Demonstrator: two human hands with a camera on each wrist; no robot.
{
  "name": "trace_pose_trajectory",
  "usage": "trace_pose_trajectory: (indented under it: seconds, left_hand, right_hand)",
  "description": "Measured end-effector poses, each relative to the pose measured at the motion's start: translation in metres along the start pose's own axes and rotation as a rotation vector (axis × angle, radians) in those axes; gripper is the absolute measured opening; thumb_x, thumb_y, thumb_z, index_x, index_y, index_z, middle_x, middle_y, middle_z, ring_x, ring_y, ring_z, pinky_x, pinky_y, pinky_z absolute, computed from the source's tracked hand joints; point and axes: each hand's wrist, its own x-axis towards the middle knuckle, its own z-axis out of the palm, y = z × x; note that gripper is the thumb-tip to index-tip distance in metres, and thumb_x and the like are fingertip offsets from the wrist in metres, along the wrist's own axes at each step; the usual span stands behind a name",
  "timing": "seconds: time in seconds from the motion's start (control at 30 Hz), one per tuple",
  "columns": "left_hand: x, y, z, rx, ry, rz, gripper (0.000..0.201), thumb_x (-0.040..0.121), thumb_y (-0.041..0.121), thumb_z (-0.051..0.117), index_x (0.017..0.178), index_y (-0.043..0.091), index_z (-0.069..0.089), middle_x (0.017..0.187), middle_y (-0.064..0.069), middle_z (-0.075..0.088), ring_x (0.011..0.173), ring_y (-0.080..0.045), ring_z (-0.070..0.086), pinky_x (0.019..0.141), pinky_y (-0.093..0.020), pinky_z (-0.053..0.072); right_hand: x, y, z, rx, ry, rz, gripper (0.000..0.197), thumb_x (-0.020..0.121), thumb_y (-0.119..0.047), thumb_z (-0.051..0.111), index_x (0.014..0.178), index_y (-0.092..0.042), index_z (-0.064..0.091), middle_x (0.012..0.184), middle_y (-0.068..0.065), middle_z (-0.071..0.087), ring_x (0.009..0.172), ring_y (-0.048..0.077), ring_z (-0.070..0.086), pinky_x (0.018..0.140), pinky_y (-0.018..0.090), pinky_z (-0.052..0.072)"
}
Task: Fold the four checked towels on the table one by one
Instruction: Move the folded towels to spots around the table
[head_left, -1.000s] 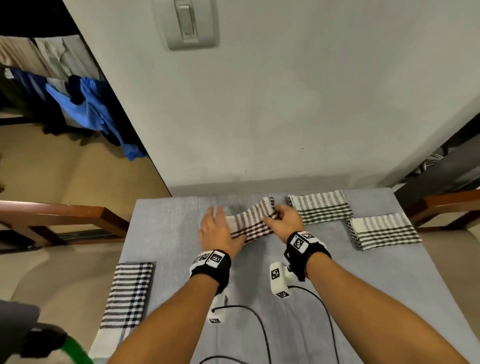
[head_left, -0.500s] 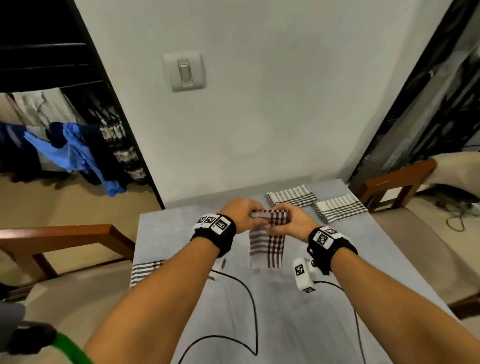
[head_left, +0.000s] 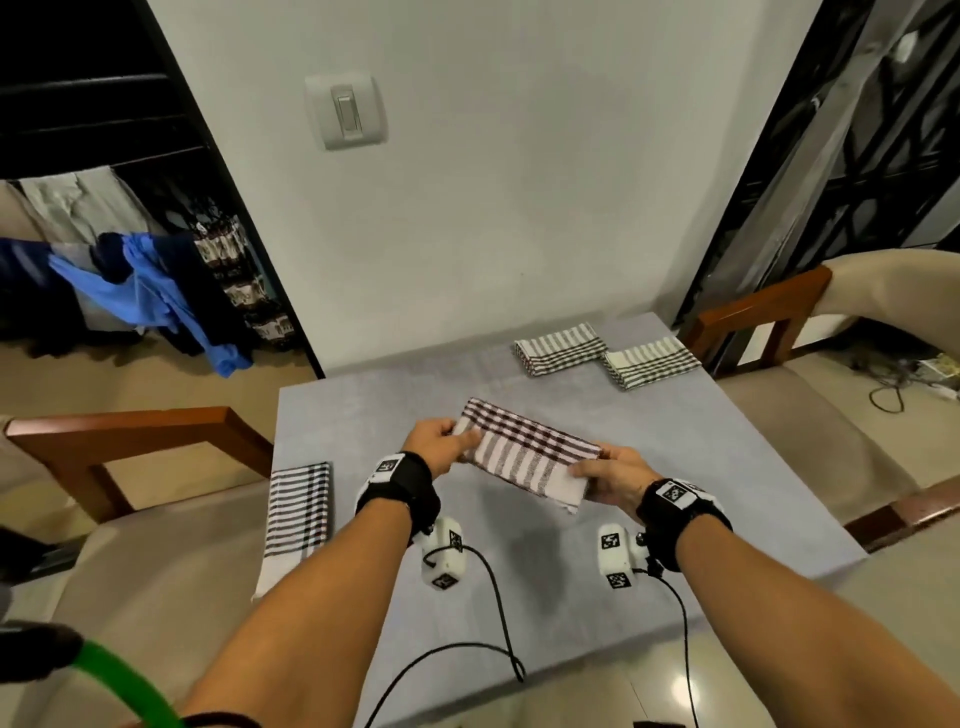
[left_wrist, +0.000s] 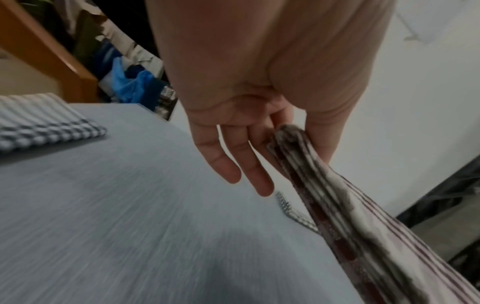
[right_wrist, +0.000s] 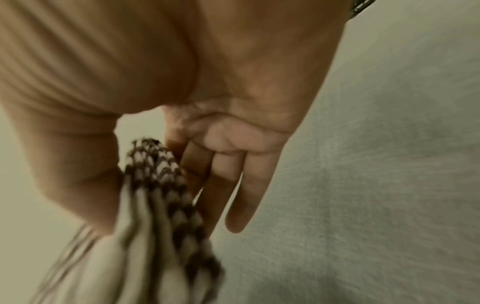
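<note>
the folded maroon checked towel (head_left: 530, 457) hangs above the grey table (head_left: 727, 467), pinched at one end by the left hand (head_left: 436, 449) and at the other by the right hand (head_left: 615, 480). wrist views alone show each thumb clamping cloth while outer fingers (left_wrist: 228, 160) trail loose. the head view adds two folded towels (head_left: 561, 348) at the far edge and a black checked towel (head_left: 298, 512) left.

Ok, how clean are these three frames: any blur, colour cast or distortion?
Head view: sharp, wide-angle bending of the walls, soft shadow on the grey table. Left wrist view: table streaked by motion blur. Right wrist view: yellowish cast, the maroon-checked towel smeared.
</note>
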Motion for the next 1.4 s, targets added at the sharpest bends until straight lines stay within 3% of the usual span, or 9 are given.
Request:
trace_pose_trajectory:
  seconds: [0.13,0.3,0.4,0.47,0.53,0.67,0.97,1.1,1.4]
  left_hand:
    - [-0.032,-0.048,0.034,-0.094,0.029,-0.171,0.012,0.092,0.022,0.067,0.093,0.011,0.063,0.079,-0.001,0.065,0.066,-0.012,0.061,0.040,-0.015,0.044]
    - [-0.064,-0.107,0.085,-0.054,0.085,-0.322,0.014,0.091,0.032,0.068,0.088,0.018,0.065,0.084,-0.003,0.068,0.069,-0.018,0.064,0.055,-0.024,0.044]
    - [-0.084,-0.134,0.112,-0.033,0.119,-0.348,0.022,0.085,0.040,0.072,0.089,0.018,0.070,0.086,-0.002,0.072,0.081,-0.023,0.068,0.073,-0.032,0.055]
    - [-0.101,-0.144,0.129,-0.008,0.148,-0.353,0.025,0.083,0.045,0.073,0.080,0.021,0.068,0.075,0.002,0.069,0.074,-0.020,0.064,0.071,-0.029,0.053]
    - [-0.115,-0.149,0.143,0.031,0.171,-0.347,0.028,0.085,0.047,0.070,0.077,0.022,0.064,0.074,0.002,0.066,0.070,-0.017,0.061,0.064,-0.027,0.048]
    - [-0.133,-0.154,0.162,0.114,0.223,-0.325,0.031,0.091,0.046,0.064,0.077,0.019,0.061,0.075,-0.002,0.064,0.067,-0.016,0.057,0.058,-0.026,0.042]
    - [-0.143,-0.157,0.177,0.349,0.245,-0.340,0.028,0.093,0.047,0.058,0.082,0.021,0.058,0.073,0.003,0.061,0.072,-0.017,0.061,0.062,-0.027,0.045]
    - [-0.143,-0.152,0.177,0.399,0.239,-0.344,0.028,0.094,0.048,0.056,0.083,0.022,0.056,0.074,0.004,0.060,0.073,-0.018,0.060,0.061,-0.026,0.042]
    - [-0.143,-0.156,0.181,0.502,0.222,-0.377,0.033,0.095,0.051,0.052,0.087,0.019,0.058,0.072,0.005,0.058,0.070,-0.017,0.058,0.060,-0.027,0.040]
  right_hand:
    - [0.000,0.028,-0.017,-0.024,0.063,0.025,0.037,0.082,0.004,0.070,0.118,-0.005,0.066,0.112,0.017,0.071,0.091,0.027,0.070,0.062,0.032,0.057]
    - [-0.013,0.063,-0.047,-0.112,0.003,0.091,0.041,0.082,0.009,0.068,0.118,-0.010,0.066,0.113,0.011,0.071,0.091,0.023,0.069,0.067,0.033,0.057]
    - [-0.013,0.088,-0.069,-0.169,-0.009,0.112,0.046,0.083,0.020,0.059,0.123,-0.002,0.060,0.113,0.017,0.068,0.092,0.028,0.068,0.074,0.038,0.059]
    - [-0.010,0.105,-0.081,-0.238,0.048,0.096,0.052,0.082,0.022,0.060,0.130,0.003,0.055,0.114,0.018,0.068,0.094,0.029,0.067,0.076,0.035,0.059]
    - [-0.009,0.117,-0.089,-0.362,0.117,0.044,0.051,0.081,0.016,0.066,0.129,0.000,0.057,0.113,0.016,0.069,0.094,0.025,0.067,0.072,0.025,0.059]
    - [-0.010,0.134,-0.095,-0.567,0.166,-0.054,0.050,0.079,-0.001,0.077,0.125,-0.013,0.064,0.113,0.009,0.071,0.098,0.020,0.068,0.092,0.036,0.055]
    - [-0.033,0.142,-0.100,-0.842,0.235,-0.135,0.038,0.085,-0.015,0.074,0.122,-0.017,0.068,0.105,0.002,0.073,0.087,0.011,0.061,0.082,0.018,0.044]
    - [-0.036,0.143,-0.100,-0.917,0.252,-0.147,0.028,0.087,-0.019,0.072,0.114,-0.018,0.071,0.096,0.000,0.073,0.081,0.012,0.060,0.076,0.021,0.045]
    - [-0.031,0.148,-0.110,-0.914,0.227,-0.117,0.029,0.084,-0.020,0.074,0.113,-0.017,0.071,0.085,-0.007,0.066,0.087,0.015,0.065,0.089,0.035,0.055]
